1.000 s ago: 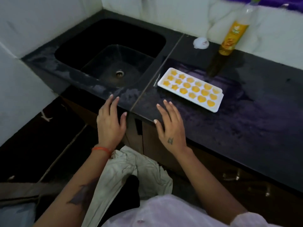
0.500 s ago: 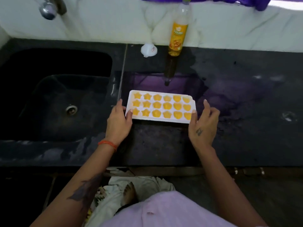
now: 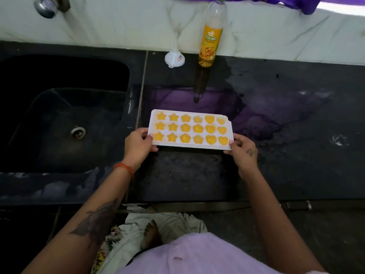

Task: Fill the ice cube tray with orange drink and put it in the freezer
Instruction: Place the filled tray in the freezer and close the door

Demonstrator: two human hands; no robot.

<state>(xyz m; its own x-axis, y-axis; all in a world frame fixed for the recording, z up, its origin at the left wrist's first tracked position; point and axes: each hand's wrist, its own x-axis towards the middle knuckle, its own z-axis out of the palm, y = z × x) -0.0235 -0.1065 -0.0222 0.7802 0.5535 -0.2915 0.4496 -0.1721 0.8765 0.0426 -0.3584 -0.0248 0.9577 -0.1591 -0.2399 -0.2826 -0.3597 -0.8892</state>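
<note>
A white ice cube tray [image 3: 190, 145] with star, flower and heart cells full of orange drink is over the dark counter [image 3: 286, 135]. My left hand [image 3: 138, 147] grips its near-left corner, thumb on the rim. At the near-right corner my right hand [image 3: 242, 150] pinches the tray. Whether the tray is off the counter I cannot tell. The orange drink bottle [image 3: 211, 34] stands upright against the back wall, its upper part empty.
A small white funnel [image 3: 174, 58] lies left of the bottle. A dark sink [image 3: 65, 107] with a drain fills the counter's left side, with a tap [image 3: 46, 5] above. Cloth lies on the floor by my foot.
My hands came from the counter's front edge to the two ends of the tray and now hold its near corners. The tray has shifted slightly toward me.
</note>
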